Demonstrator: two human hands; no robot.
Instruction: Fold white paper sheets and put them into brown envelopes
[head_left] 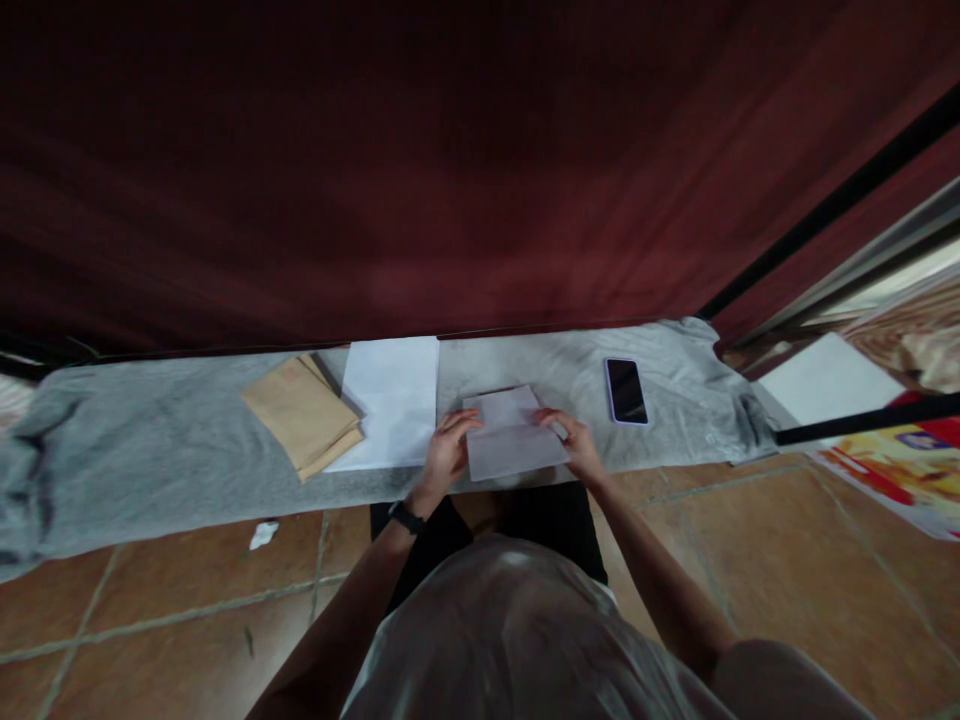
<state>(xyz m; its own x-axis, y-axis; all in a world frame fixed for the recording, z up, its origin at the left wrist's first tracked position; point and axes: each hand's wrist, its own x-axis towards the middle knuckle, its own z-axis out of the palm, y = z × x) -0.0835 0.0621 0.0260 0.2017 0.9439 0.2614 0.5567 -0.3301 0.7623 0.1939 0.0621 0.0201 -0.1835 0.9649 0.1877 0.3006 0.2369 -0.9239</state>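
Your left hand [447, 452] and right hand [580, 446] grasp opposite sides of a creased paper sheet [514, 442] over the gray cloth-covered tabletop [172, 450]; likely light, limp and easily wrinkled, it wants gentle edge pinches.

The one camera here rides on the person's head, looking forward and tipped steeply down over their own front. The shirt [517, 630] sits nearest the lens, swelling across the bottom middle. A bit farther out, near the centre, come the fingers [457, 425], seen from above and behind. The view is wide enough to take in most of the counter [180, 430] crosswise, floor tiles [795, 560] to either side, and the dark red surface [480, 180] beyond, filling the upper part.
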